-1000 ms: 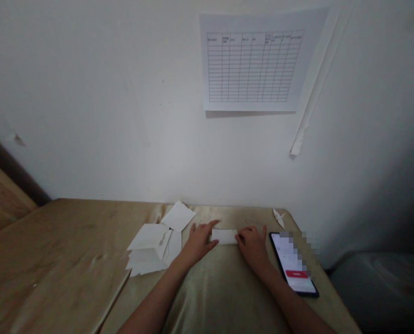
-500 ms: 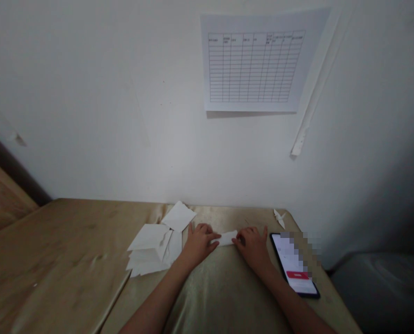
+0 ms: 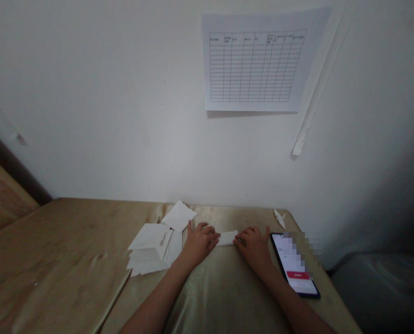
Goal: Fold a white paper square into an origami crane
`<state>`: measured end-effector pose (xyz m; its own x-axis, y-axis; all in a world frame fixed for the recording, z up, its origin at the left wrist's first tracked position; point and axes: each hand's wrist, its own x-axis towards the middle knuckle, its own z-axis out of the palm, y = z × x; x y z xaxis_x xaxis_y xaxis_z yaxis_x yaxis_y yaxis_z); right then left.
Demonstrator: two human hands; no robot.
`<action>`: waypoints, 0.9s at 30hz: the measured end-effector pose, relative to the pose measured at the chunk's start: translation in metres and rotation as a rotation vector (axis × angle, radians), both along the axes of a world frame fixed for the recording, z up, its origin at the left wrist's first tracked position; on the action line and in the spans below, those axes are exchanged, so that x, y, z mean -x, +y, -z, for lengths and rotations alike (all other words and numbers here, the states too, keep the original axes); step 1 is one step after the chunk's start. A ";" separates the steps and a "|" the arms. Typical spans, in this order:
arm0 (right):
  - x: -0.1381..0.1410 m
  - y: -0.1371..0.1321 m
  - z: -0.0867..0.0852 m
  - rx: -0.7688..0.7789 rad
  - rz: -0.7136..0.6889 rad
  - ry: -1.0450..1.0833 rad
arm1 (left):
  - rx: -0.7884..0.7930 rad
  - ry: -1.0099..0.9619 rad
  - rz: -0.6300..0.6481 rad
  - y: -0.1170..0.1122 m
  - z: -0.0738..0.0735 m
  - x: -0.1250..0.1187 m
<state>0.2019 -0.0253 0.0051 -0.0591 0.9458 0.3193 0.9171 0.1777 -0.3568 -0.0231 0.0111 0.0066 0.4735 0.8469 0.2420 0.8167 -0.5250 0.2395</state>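
A small folded white paper [image 3: 227, 238] lies flat on the tan cloth-covered table [image 3: 210, 297]. My left hand [image 3: 199, 243] rests on its left end with fingers curled and pinching the edge. My right hand [image 3: 253, 244] holds the right end the same way, fingers bent down onto the paper. Only a short strip of the paper shows between the two hands.
A loose pile of white paper sheets [image 3: 154, 248] lies left of my left hand. A phone [image 3: 295, 270] with a lit screen lies to the right. A small white folded paper figure [image 3: 279, 217] sits near the wall. A printed table sheet [image 3: 255, 65] hangs on the wall.
The paper strip between my hands has become shorter and my left hand's fingers have curled in over its left end. The hands stay in nearly the same place.
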 end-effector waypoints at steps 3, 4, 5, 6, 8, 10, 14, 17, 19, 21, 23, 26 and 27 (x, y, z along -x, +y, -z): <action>0.000 0.000 -0.001 0.012 0.003 -0.010 | -0.018 0.009 -0.004 0.000 0.001 0.000; 0.001 0.000 -0.001 0.016 0.004 -0.016 | -0.025 0.012 -0.007 0.000 0.002 0.000; 0.001 0.000 -0.001 0.020 0.005 -0.021 | -0.031 0.015 -0.007 0.000 0.002 0.000; 0.001 -0.001 -0.002 0.023 0.009 -0.025 | -0.034 0.018 -0.009 0.001 0.003 0.000; 0.002 -0.001 -0.002 0.025 0.021 -0.032 | -0.037 0.020 -0.014 0.002 0.005 -0.001; 0.003 -0.002 -0.003 0.021 0.032 -0.036 | -0.038 0.018 -0.020 0.002 0.006 -0.001; 0.004 -0.003 -0.004 0.009 0.038 -0.051 | -0.028 0.022 -0.020 0.001 0.006 -0.003; 0.005 -0.003 -0.004 0.012 0.047 -0.077 | -0.028 0.030 -0.028 0.000 0.006 -0.004; 0.005 -0.003 -0.004 0.011 0.051 -0.089 | -0.030 0.035 -0.031 0.000 0.005 -0.004; 0.005 -0.002 -0.003 0.007 0.053 -0.088 | -0.030 0.036 -0.035 0.001 0.005 -0.004; 0.005 -0.002 -0.002 0.010 0.049 -0.081 | -0.028 0.038 -0.039 0.001 0.005 -0.005; 0.005 -0.002 -0.002 0.013 0.047 -0.074 | -0.028 0.042 -0.037 0.001 0.005 -0.005; 0.005 -0.002 -0.003 0.011 0.047 -0.073 | -0.028 0.044 -0.037 0.001 0.006 -0.005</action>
<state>0.1970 -0.0274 0.0080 -0.0373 0.9515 0.3052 0.9481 0.1303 -0.2902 -0.0186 0.0119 0.0010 0.4523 0.8573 0.2460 0.8452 -0.5000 0.1888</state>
